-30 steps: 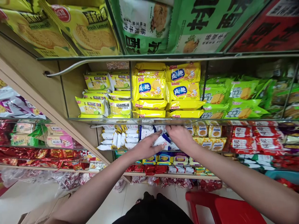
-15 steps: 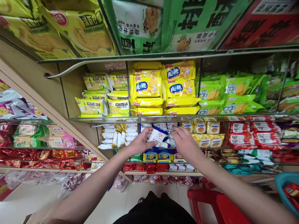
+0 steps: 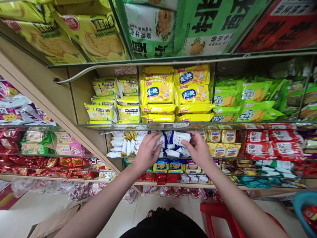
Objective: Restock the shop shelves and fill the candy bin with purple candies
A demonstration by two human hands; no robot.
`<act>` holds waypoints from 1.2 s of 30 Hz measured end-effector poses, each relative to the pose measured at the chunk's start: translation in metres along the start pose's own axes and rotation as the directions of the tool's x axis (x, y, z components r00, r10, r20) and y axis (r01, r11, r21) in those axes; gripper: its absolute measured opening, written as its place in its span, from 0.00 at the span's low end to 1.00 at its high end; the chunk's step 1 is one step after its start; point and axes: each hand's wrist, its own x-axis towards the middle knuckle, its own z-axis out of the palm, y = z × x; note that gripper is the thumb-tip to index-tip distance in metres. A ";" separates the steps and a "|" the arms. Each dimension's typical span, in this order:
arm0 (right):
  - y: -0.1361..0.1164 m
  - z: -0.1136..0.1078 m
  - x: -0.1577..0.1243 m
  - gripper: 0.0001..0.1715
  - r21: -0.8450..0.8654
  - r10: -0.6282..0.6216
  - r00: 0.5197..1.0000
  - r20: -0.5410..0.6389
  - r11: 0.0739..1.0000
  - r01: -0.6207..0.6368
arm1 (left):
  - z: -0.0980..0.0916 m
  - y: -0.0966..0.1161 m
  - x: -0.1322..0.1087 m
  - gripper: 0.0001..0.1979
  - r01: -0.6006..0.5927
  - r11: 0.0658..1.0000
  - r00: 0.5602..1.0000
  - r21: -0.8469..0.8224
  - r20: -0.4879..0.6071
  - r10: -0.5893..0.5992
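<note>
My right hand [image 3: 200,149] pinches a small white snack packet with blue ends [image 3: 181,138] between thumb and fingers, just in front of the shelf row. My left hand [image 3: 148,150] is curled around another white packet with a red mark [image 3: 160,140]; part of that packet is hidden by the fingers. Between and below the hands lie more white-and-blue packets [image 3: 173,153] in the same compartment. White packets with gold ends [image 3: 127,147] stand in rows to the left of my left hand.
A glass shelf with yellow biscuit packs [image 3: 158,92] sits above the hands. Cookie packs [image 3: 220,149] lie right of the compartment. Blue packs [image 3: 160,166] fill the tier below. On the floor are a red stool [image 3: 210,211], a blue basin [image 3: 298,206] and a cardboard box [image 3: 56,221].
My right hand has taken hold of a white-and-blue packet and turned its face toward me. My left hand has shifted slightly left, its back now more toward me. The view has moved a little.
</note>
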 end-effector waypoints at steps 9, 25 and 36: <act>0.015 0.034 0.009 0.18 -0.394 -0.395 0.918 0.041 0.838 0.378 | 0.038 0.007 -0.011 0.32 -0.135 0.911 0.981 0.389 0.180 0.068; 0.037 0.041 -0.045 0.43 -0.459 -0.523 0.832 0.182 0.703 0.543 | 0.034 0.006 -0.011 0.33 -0.153 0.818 0.974 0.554 0.226 0.028; 0.028 0.039 -0.039 0.33 -0.468 -0.425 0.893 0.151 0.765 0.443 | 0.041 0.018 -0.006 0.27 -0.138 0.834 0.981 0.534 0.187 0.043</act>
